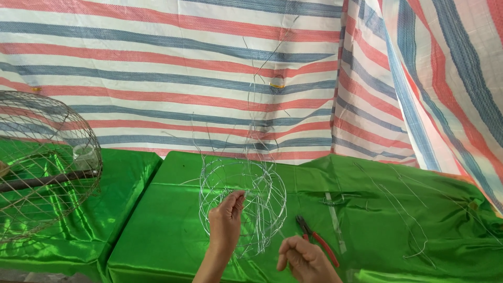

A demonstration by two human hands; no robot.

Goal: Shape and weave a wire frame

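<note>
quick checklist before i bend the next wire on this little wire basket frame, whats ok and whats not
1. Left hand pinching a strand of the small wire frame: ok.
2. Right hand on the frame: cannot tell, its fingers are curled low beside it.
3. Red-handled pliers close by on the green cloth: ok.
4. Spare wires laid out to the right: ok.
5. Long loose ends sticking up from the frame, untrimmed: not ok.
6. Large wire cage apart from the work: ok.
</note>
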